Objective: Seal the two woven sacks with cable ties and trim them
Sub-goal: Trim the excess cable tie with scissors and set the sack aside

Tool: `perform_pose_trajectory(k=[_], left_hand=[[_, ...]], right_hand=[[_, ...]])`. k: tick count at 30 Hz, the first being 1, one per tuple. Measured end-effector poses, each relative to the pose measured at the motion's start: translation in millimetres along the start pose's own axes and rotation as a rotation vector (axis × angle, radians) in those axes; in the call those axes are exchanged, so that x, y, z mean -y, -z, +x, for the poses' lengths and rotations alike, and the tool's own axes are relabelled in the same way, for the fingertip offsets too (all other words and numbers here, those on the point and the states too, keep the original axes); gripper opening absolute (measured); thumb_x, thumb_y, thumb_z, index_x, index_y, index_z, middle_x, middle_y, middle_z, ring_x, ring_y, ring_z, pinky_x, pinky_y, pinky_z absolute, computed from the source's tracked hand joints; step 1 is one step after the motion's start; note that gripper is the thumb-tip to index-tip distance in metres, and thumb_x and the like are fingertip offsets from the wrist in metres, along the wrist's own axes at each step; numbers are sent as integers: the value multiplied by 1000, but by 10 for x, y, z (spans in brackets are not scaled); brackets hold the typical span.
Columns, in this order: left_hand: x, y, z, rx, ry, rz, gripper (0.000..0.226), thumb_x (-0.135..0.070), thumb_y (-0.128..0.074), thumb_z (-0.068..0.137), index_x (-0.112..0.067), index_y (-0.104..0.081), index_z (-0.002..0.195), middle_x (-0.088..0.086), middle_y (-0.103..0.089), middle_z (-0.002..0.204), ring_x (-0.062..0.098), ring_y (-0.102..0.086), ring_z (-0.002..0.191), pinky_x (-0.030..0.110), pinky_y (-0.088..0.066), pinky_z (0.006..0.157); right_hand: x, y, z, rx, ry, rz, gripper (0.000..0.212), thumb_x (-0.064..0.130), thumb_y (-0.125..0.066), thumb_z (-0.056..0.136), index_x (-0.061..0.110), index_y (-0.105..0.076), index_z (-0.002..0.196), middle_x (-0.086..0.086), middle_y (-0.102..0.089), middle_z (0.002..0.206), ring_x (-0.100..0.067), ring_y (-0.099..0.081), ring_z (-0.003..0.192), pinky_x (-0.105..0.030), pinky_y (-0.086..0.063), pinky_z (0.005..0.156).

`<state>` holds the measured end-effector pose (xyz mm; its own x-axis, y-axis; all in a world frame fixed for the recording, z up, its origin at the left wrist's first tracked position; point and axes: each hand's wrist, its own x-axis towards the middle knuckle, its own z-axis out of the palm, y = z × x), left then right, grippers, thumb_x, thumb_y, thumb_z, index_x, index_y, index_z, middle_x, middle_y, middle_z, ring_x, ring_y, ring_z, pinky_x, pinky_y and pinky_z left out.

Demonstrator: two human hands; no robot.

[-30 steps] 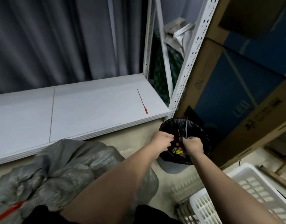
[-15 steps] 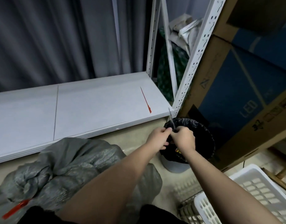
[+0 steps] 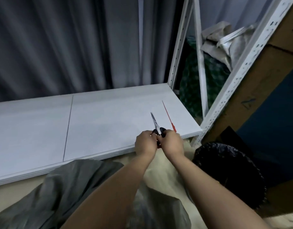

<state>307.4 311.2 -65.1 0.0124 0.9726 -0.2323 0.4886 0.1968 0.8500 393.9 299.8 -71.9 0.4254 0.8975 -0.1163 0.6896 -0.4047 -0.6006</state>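
Gripping scissors both hands, over shelf front edge

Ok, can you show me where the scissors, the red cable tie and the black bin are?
scissors [image 3: 154,121]: head view, on the metal blades above the hands.
red cable tie [image 3: 167,114]: head view, on the middle of its thin strap, lying on the white shelf.
black bin [image 3: 225,164]: head view, on the black bag lining its rim.

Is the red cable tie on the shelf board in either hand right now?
No. The red cable tie lies loose on the shelf board; both hands grip the scissors.
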Motion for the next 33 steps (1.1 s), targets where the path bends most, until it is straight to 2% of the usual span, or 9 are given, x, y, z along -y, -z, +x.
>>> perform_pose_trajectory(k=[6,10,12,17,20,22,24,28,33], left_hand=[[299,-243,628,-27,29,10,21,-20,-49,91,-11,-67,91,1,-68,83,20,-60,77,24,-40,66],[408,-488,903,181,58,-131,13,-15,-52,88,-11,-61,81,3,-61,70,22,-58,63,24,-52,62],[437,-583,995,272,35,-91,20,-13,-49,86,-10,-61,70,9,-59,65,26,-54,66,30,-45,65],[443,-617,1069,389,52,-150,28,4,-41,87,-1,-42,59,-8,-42,36,6,-35,48,10,-25,39],[432,-662,1114,457,27,-197,22,3,-38,86,-2,-60,88,-11,-60,65,6,-52,64,13,-37,57],[443,-706,1116,517,33,-191,34,3,-38,87,-7,-62,109,5,-68,101,12,-55,85,19,-40,68],[443,-735,1107,524,35,-187,41,6,-38,87,-5,-57,121,18,-63,117,13,-53,88,16,-39,63],[433,-778,1150,510,46,-240,33,8,-36,88,5,-50,117,9,-59,84,7,-45,68,13,-34,51],[395,-778,1121,539,195,-484,28,-1,-39,78,-6,-60,95,0,-58,83,13,-55,82,25,-43,80]], right_hand=[[-136,-556,448,-118,-69,-37,33,37,-53,92,8,-53,107,-11,-68,101,-35,-63,95,-34,-43,69],[-340,-663,754,-142,-140,-8,29,31,-56,90,11,-59,110,-11,-69,105,-34,-62,100,-32,-42,74],[-453,-671,889,-149,-186,2,30,31,-59,88,12,-63,111,-11,-69,107,-33,-62,101,-33,-43,76],[-627,-780,1133,-158,-247,-21,32,32,-61,87,10,-66,110,-15,-69,105,-35,-62,99,-36,-49,83],[-665,-860,1231,-178,-255,-27,34,36,-60,88,10,-66,109,-15,-69,104,-35,-63,99,-36,-48,82],[-695,-894,1276,-178,-253,-45,34,35,-59,89,8,-66,108,-16,-68,104,-35,-63,99,-35,-46,78],[-717,-929,1302,-164,-257,-50,33,33,-56,91,6,-66,107,-18,-67,103,-36,-62,98,-33,-42,72],[-743,-1005,1322,-158,-276,30,33,23,-44,96,4,-62,118,-21,-57,115,-39,-56,106,-36,-44,84],[-718,-977,1363,14,-292,251,38,20,-42,92,12,-58,126,-17,-40,128,-32,-45,112,-40,-41,102]])
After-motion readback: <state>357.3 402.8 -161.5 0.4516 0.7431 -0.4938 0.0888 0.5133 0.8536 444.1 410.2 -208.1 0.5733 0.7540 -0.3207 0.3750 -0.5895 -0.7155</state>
